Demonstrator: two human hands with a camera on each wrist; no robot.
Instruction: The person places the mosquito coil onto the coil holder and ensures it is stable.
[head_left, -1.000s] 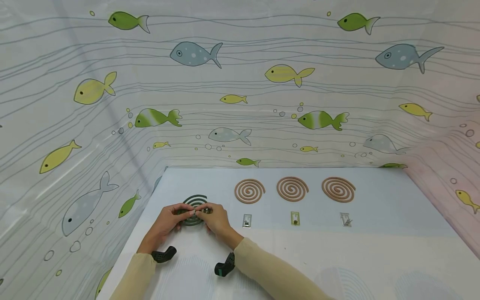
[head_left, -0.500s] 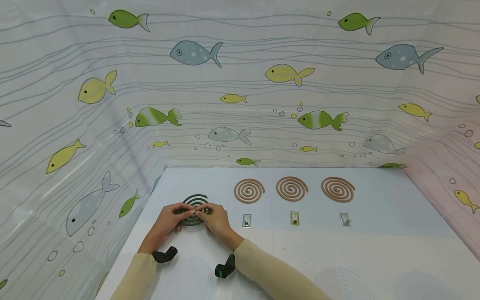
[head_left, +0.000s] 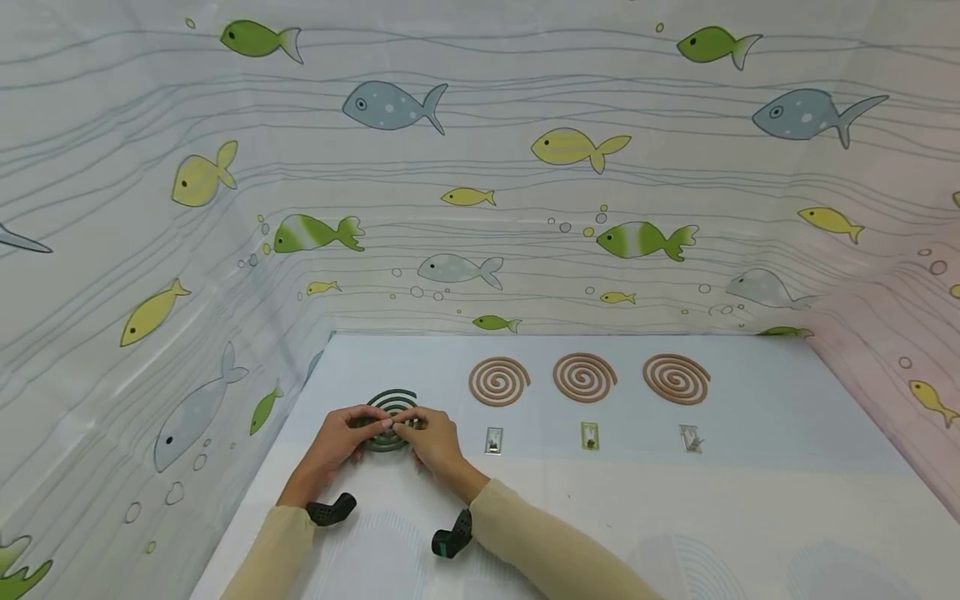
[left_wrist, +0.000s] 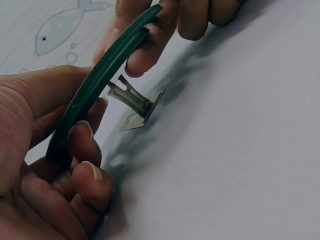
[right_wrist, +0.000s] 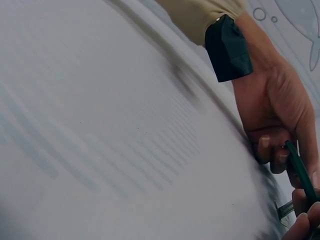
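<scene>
A dark green spiral coil (head_left: 390, 411) is held just above the pale table (head_left: 675, 517) at its left side. My left hand (head_left: 341, 437) pinches the coil's left edge and my right hand (head_left: 427, 437) pinches its right edge. In the left wrist view the green coil (left_wrist: 100, 80) is seen edge-on, with a small metal stand (left_wrist: 135, 102) under its middle, its flat base on the table. In the right wrist view the left hand (right_wrist: 277, 112) grips the thin green coil (right_wrist: 299, 172).
Three brown spiral coils (head_left: 498, 381) (head_left: 584, 377) (head_left: 677, 378) lie in a row to the right. Below each lies a small metal stand (head_left: 492, 441) (head_left: 590, 436) (head_left: 691, 438). A fish-patterned curtain (head_left: 480, 167) walls in the table at the back and both sides.
</scene>
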